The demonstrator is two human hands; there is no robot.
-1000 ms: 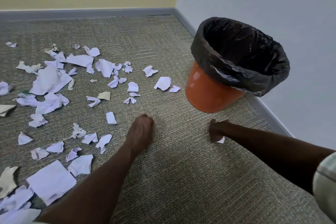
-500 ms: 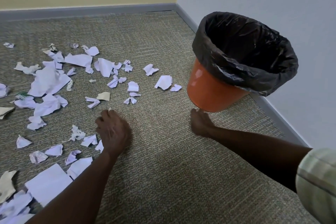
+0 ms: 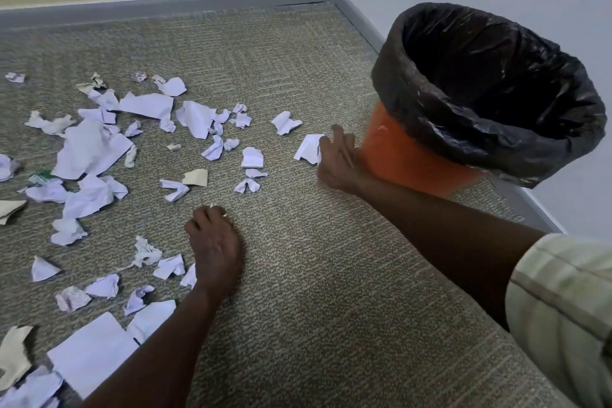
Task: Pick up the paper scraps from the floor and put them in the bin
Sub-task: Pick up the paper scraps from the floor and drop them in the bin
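Since half a second ago the right hand (image 3: 336, 159) has slid forward along the carpet (image 3: 331, 291) from below the bin (image 3: 397, 156) to its left flank, and its fingers now rest on a folded white scrap (image 3: 306, 151); whether they have closed on it I cannot tell. Left hand (image 3: 215, 245) has moved only slightly; its fingers are curled down with slivers of white showing at the tips, so it seems to hold a small scrap, though most of it is hidden. Most scraps (image 3: 99, 149) lie spread over the carpet to the left, well apart from the bin, whose liner (image 3: 496, 129) looks empty from here. One risk: the right wrist sits just beside the bin's orange wall, so a quick lift could knock or tip it. Thin scraps lying flat on rough carpet could also slip from a hasty pinch.
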